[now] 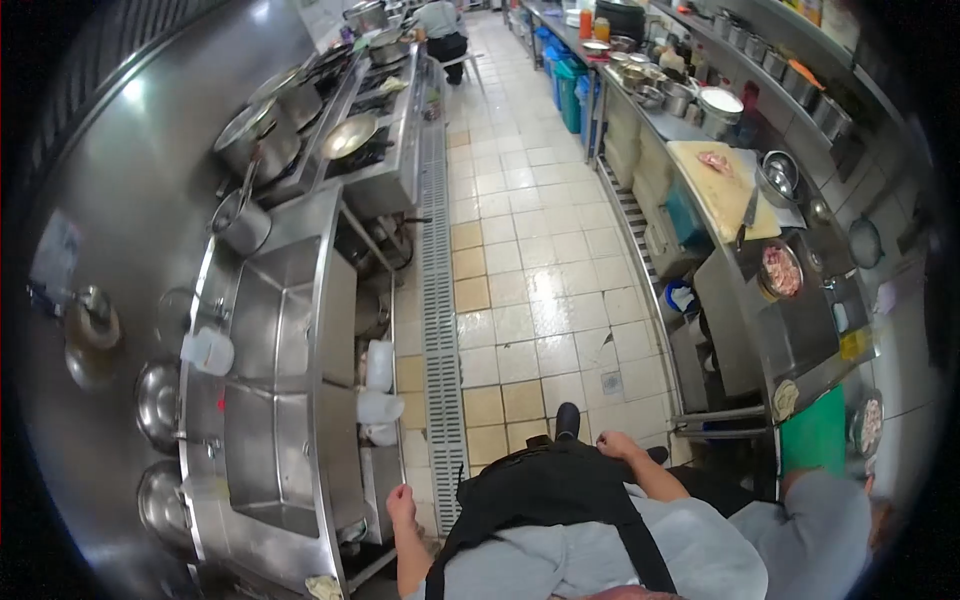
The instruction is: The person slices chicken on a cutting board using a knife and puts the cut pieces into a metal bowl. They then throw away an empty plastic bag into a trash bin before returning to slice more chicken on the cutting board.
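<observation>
My left hand [401, 505] hangs low beside the sink counter, its fingers curled in and nothing showing in them. The steel double sink [318, 420] is the thing nearest to it. My right hand [618, 446] is in front of my black apron [550, 490], over the tiled floor, and is also loosely closed with nothing visible inside. Neither hand touches a counter.
A co-worker in a grey sleeve [825, 520] stands close on my right by a green cutting board [814, 432]. The right counter holds a bowl of raw meat [781, 270], a knife [749, 208] and a yellowish cutting board [715, 175]. A pan [350, 136] sits left; another person [443, 28] is far ahead.
</observation>
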Demonstrator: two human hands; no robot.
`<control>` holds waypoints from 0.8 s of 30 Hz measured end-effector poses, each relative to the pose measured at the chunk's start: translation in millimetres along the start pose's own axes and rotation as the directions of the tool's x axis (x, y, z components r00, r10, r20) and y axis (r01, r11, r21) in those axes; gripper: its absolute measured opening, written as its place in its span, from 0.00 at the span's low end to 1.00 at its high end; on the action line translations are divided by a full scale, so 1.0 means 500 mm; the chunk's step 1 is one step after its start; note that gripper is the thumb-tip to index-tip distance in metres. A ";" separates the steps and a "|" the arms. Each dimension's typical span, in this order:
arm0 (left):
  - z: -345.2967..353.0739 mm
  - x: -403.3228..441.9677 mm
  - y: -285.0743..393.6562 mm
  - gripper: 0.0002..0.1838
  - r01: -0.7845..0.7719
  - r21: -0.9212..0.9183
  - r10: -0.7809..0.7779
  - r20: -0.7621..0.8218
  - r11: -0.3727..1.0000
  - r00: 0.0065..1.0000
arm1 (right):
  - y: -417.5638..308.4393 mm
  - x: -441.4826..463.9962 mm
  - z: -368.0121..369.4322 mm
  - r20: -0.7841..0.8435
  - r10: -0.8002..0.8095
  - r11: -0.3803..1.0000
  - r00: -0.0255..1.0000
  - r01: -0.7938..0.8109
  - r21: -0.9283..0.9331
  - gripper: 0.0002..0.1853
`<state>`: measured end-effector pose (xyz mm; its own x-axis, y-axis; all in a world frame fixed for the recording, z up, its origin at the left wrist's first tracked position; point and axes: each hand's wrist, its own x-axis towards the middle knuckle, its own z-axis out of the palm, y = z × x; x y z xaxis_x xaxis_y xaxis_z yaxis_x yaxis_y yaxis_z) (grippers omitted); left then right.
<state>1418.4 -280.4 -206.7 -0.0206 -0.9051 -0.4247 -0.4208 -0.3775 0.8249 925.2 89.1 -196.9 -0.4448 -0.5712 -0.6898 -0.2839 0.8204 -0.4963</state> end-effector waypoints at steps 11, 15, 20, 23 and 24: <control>0.297 -0.004 0.195 0.17 0.099 0.531 -0.215 0.162 0.842 0.963 | 0.167 0.198 -0.358 -0.322 0.000 0.990 0.947 0.045 0.132 0.13; 0.371 0.021 0.226 0.19 0.150 0.410 -0.222 0.134 0.900 0.966 | 0.161 0.173 -0.387 -0.246 0.148 0.942 0.958 -0.061 0.330 0.12; 0.478 0.082 0.291 0.12 0.022 0.447 -0.153 0.258 0.894 0.954 | 0.153 0.171 -0.384 -0.117 0.212 0.942 0.970 -0.171 0.288 0.16; 0.556 0.113 0.366 0.14 -0.041 0.577 -0.136 0.260 0.816 0.956 | 0.143 0.202 -0.407 -0.101 0.188 0.969 0.977 -0.168 0.179 0.19; 0.581 0.141 0.395 0.14 0.002 0.637 -0.221 0.263 0.771 0.939 | 0.146 0.225 -0.423 -0.102 0.183 0.971 0.978 -0.163 0.174 0.20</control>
<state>1070.4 -362.0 -182.1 -0.1651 -0.7154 -0.6790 -0.9023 -0.1684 0.3968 674.8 89.8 -199.4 -0.5732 -0.4062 -0.7116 -0.0556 0.8858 -0.4608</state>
